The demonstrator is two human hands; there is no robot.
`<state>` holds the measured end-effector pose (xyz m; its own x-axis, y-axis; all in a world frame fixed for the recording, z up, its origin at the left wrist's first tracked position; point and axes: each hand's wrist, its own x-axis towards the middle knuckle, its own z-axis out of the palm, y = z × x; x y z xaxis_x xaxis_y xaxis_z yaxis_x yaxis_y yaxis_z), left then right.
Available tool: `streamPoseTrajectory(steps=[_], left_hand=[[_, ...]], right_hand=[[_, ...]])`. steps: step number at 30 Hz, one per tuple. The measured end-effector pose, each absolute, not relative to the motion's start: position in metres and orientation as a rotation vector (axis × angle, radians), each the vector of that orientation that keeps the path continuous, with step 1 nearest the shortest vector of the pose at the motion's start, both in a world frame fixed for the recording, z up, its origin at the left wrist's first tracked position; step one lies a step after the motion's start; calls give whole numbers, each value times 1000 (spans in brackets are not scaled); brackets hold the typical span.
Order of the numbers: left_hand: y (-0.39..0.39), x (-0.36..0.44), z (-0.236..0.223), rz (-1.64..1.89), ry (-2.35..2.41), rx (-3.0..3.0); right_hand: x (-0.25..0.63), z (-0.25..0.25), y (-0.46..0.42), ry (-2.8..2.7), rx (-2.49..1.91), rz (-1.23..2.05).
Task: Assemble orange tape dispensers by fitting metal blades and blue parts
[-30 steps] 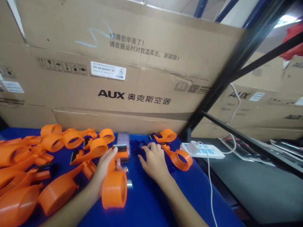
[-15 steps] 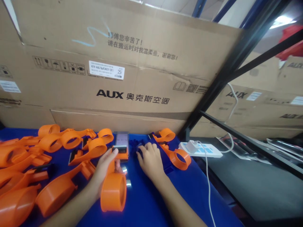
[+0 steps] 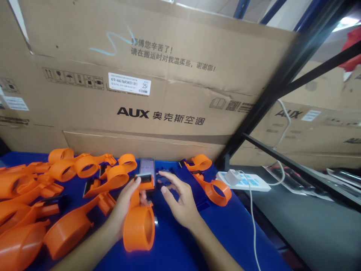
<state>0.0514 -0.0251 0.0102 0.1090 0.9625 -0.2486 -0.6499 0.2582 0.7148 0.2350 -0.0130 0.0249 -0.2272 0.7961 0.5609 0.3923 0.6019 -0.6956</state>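
My left hand (image 3: 120,209) is closed around an orange plastic tape dispenser (image 3: 138,227). Its ring hangs toward me, and a black strip shows at its far end, beside my thumb. My right hand (image 3: 182,199) is over the table to the right, thumb and index finger spread, with nothing visible between them. Small dark blue parts (image 3: 163,178) lie by its fingertips, partly hidden by the fingers. A shiny metal piece (image 3: 156,221) peeks out beside the held ring. Behind the dispenser a phone (image 3: 147,165) lies with its screen lit.
Several more orange tape dispensers (image 3: 66,233) crowd the left of the blue table (image 3: 175,244). Two others (image 3: 218,192) lie at the right back. A white power strip (image 3: 254,183) with a cable sits by the black rack frame (image 3: 254,101). A large cardboard box (image 3: 169,94) stands behind.
My right hand has lifted from the dark blue parts and turned, its thumb and index finger now apart. My left hand keeps its grip on the dispenser, which now covers more of the metal pieces.
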Motion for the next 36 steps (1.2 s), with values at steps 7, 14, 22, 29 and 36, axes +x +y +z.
streamPoseTrajectory(steps=[7, 14, 22, 29, 36], left_hand=[[-27, 53, 7, 1265, 713, 602], [-28, 53, 5, 1262, 763, 697], [-26, 54, -4, 1242, 802, 761], [-27, 54, -5, 1259, 797, 748], [-26, 55, -4, 1283, 785, 671]], right_hand=[[231, 29, -17, -1888, -902, 264], [231, 30, -22, -1886, -958, 200], [226, 23, -19, -1869, -917, 404], [228, 26, -15, -1906, -781, 446], [226, 27, -17, -1910, -758, 394]])
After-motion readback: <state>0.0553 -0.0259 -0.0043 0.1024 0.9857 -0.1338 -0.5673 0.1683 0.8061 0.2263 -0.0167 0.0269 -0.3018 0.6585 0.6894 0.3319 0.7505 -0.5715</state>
